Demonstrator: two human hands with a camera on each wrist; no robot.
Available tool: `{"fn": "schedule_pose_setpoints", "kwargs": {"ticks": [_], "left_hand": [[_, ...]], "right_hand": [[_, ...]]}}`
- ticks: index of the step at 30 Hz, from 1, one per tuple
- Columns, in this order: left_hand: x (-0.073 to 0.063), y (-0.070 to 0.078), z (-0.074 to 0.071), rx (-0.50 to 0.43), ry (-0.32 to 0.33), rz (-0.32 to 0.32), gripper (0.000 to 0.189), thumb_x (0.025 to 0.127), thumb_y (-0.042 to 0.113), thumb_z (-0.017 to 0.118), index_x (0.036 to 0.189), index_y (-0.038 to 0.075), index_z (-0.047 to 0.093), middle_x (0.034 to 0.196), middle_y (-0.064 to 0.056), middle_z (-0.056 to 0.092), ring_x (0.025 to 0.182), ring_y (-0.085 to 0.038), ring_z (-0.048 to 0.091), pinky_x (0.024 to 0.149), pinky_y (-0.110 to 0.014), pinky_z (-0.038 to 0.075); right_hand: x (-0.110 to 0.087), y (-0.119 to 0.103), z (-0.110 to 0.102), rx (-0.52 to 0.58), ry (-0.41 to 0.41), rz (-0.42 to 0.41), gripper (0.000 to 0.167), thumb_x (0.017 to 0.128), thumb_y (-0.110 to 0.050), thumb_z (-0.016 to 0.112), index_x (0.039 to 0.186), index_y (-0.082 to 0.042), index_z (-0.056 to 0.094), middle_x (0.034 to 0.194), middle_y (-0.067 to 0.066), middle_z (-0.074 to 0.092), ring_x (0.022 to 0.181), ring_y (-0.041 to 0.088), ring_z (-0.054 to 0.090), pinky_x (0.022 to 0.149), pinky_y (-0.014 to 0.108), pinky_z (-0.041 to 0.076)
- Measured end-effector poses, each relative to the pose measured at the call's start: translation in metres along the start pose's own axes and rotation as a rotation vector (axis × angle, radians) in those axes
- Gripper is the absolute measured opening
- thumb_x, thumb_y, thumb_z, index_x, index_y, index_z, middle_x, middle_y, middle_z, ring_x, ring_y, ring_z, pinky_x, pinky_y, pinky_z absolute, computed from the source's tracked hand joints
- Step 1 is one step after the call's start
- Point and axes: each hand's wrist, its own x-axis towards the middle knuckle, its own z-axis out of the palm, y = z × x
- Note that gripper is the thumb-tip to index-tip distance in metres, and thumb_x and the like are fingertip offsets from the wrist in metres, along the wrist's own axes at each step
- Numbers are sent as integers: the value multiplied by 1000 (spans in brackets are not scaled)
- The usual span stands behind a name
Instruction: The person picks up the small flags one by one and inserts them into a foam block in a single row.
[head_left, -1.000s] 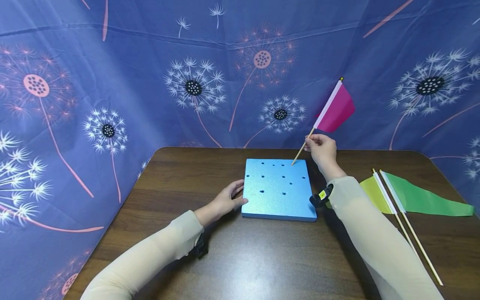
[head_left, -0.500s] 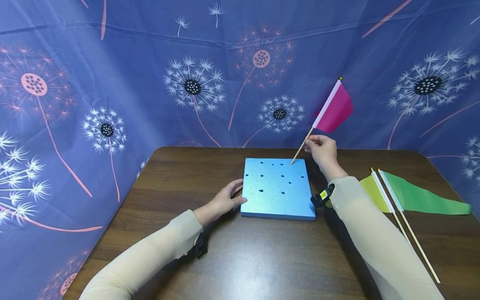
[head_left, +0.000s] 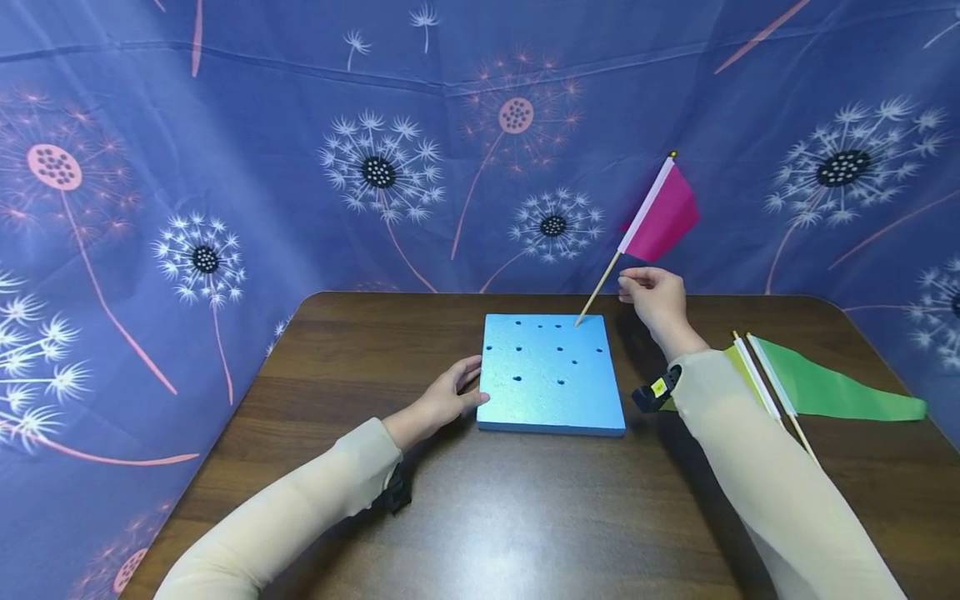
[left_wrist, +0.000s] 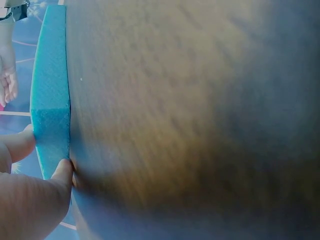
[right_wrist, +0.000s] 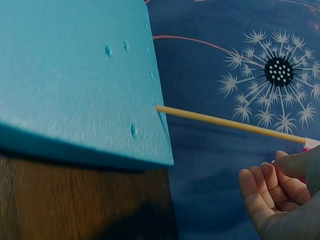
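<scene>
A light blue foam board with several small holes lies on the table. A magenta flag stands in it near the back right corner, its wooden stick tilted to the right. My right hand is just right of the stick and apart from it, fingers loosely bent and holding nothing. At the board's left edge, my left hand rests its thumb and fingers against the side; the left wrist view shows two fingertips on the board's side near a corner.
To the right lie a green flag and a yellow flag, partly covered by the right sleeve. The brown wooden table ends at a blue dandelion-print cloth behind.
My right hand has let go of the magenta flag's stick and drawn off slightly to the right. The flag stays leaning in the board. My left hand keeps its place.
</scene>
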Motion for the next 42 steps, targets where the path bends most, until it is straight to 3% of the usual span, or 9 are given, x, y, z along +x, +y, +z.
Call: {"fn": "schedule_pose_setpoints", "kwargs": {"ticks": [10,17,24,30,36,42], "left_hand": [[0,0,2,16,11,8,66,93,5,63,150,4,30,154,-16,36,144,-28,31,115,-42,38],[2,0,1,23,13,14,64,93,3,62,149,3,31,154,-18,36,144,-29,31,117,-44,34],[2,-1,1,12,5,-7,65,93,4,62,150,5,31,155,-15,35,145,-28,30,117,-43,35],[1,1,2,15,-3,8,64,94,4,61,150,3,30,155,-17,33,146,-30,28,118,-45,32],[1,2,3,18,1,-1,64,93,4,62,150,4,30,155,-16,34,146,-28,28,118,-44,32],[0,0,3,32,15,-13,64,93,6,63,150,6,31,155,-14,35,146,-27,28,120,-45,29]], "right_hand": [[-9,5,-27,-48,-7,-49,33,96,-16,61,117,10,63,91,7,67,67,-4,63,72,16,60],[-14,10,-52,-127,-42,-12,37,96,-25,61,118,5,62,83,-8,65,69,-2,64,69,11,57],[-19,14,-75,-134,-165,58,46,95,-31,63,120,7,59,72,-23,61,68,-2,64,65,13,57],[-28,18,-96,-164,-257,72,52,95,-32,62,124,11,55,73,-23,63,69,-3,63,66,15,58],[-35,24,-112,-181,-251,103,52,94,-33,64,121,11,56,69,-20,65,66,-1,63,64,18,58],[-42,32,-125,-267,-257,137,62,91,-45,64,124,7,56,73,-18,65,69,1,62,66,18,56]]}}
